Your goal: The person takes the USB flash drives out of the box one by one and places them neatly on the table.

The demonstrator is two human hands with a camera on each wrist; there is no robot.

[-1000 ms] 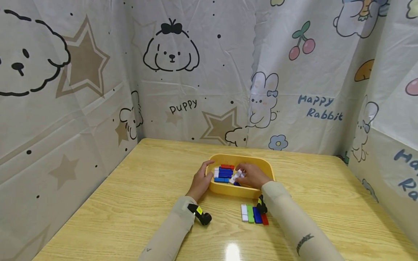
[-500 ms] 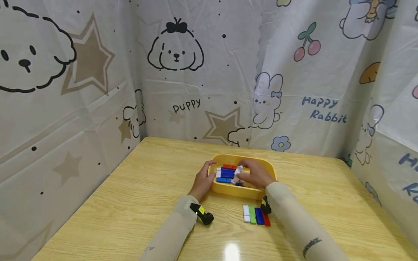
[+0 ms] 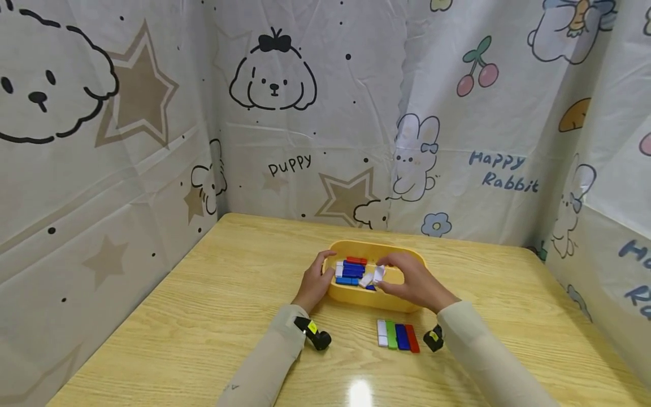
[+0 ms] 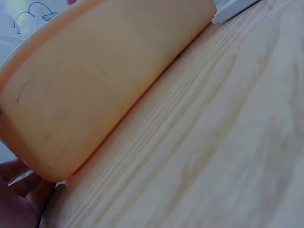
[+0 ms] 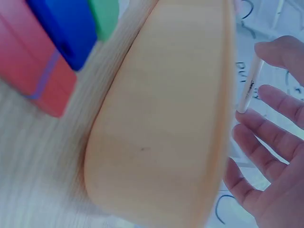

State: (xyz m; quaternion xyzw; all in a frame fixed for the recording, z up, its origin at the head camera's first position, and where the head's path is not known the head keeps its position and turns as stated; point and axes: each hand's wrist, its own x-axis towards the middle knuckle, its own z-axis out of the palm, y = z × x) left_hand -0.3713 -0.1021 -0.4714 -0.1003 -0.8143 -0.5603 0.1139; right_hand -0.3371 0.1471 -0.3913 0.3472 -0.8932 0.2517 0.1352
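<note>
The right hand (image 3: 416,284) has shifted rightward in the last half second, leaving the glossy white rectangular plastic piece (image 3: 379,275) standing apart from the second white piece (image 3: 366,280) in the tub, which suggests it is now singled out.
Thumb and fingertip pinch that piece, seemingly above the rim of the yellow rounded plastic tub (image 3: 376,300), with the other fingers spread; the left hand (image 3: 312,285) grips the tub's left end, thumb and fingers curled at the rim. The red rectangular strip (image 3: 412,338), partly covered before, now shows fully on the wood-grain table (image 3: 274,249).
</note>
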